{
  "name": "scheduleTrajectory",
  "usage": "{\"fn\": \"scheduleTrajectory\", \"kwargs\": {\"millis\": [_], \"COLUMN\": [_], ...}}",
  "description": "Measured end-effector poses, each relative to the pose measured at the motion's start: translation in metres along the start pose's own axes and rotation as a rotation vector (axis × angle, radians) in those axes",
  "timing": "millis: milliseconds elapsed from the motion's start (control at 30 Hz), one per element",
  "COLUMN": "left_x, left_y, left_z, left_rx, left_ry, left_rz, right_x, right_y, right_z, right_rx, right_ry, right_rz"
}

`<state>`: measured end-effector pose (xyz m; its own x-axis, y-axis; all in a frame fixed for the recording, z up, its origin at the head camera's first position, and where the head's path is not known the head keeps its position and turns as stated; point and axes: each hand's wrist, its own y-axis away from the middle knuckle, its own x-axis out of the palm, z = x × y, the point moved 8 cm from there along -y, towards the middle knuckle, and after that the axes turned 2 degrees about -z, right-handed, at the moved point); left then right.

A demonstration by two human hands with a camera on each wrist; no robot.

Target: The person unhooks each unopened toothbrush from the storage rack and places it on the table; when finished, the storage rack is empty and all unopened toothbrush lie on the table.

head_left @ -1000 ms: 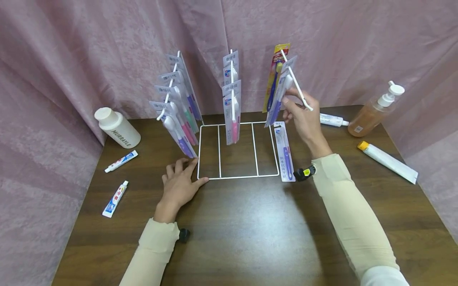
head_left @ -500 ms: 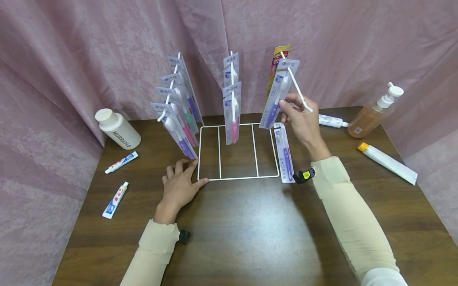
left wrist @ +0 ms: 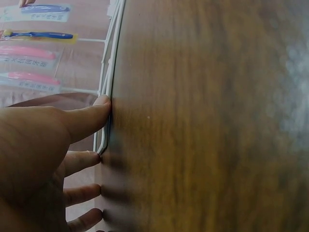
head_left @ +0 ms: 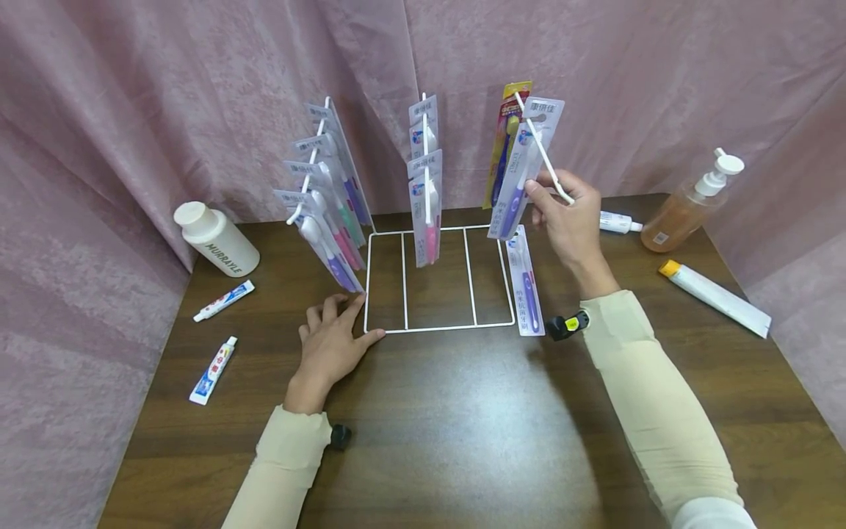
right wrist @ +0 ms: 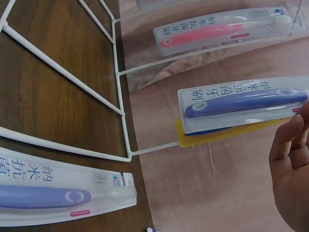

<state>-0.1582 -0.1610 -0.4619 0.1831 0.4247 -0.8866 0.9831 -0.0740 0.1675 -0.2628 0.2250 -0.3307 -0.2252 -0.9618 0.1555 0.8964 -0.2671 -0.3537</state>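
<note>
In the head view, my right hand pinches a packaged purple toothbrush between thumb and fingers beside the right hook of a white wire rack. The hole in the card's top shows right of the hook's rod. Behind it hangs a yellow-carded toothbrush. My left hand rests at the rack's front left corner; the left wrist view shows its thumb against the front wire. Another packaged purple toothbrush lies on the table, right of the rack's base.
Packaged toothbrushes hang on the left hook and middle hook. A white bottle and two small toothpaste tubes are left. Right are an amber pump bottle, an orange-capped tube and a white tube. A pink curtain hangs behind.
The packaged toothbrush in my right hand has turned from edge-on to face the camera, then shifted slightly up and right with the hand. My left hand has stayed put.
</note>
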Motion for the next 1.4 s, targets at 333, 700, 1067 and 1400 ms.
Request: {"fn": "scheduleTrajectory", "kwargs": {"millis": [333, 700, 1067, 1400], "left_x": [-0.001, 0.000, 0.001, 0.001], "left_y": [-0.001, 0.000, 0.000, -0.001], "left_z": [-0.001, -0.001, 0.000, 0.000], "left_rx": [-0.006, -0.009, -0.014, -0.014], "left_ry": [-0.015, -0.025, -0.020, -0.018], "left_rz": [0.011, 0.017, 0.023, 0.028], "right_x": [-0.017, -0.050, -0.084, -0.092], "right_y": [-0.001, 0.012, 0.036, 0.055], "right_z": [-0.002, -0.024, -0.073, -0.094], "right_rx": [-0.010, 0.154, 0.462, 0.572], "right_ry": [0.019, 0.092, 0.284, 0.459], "right_rz": [-0.031, -0.073, -0.020, 0.046]}}
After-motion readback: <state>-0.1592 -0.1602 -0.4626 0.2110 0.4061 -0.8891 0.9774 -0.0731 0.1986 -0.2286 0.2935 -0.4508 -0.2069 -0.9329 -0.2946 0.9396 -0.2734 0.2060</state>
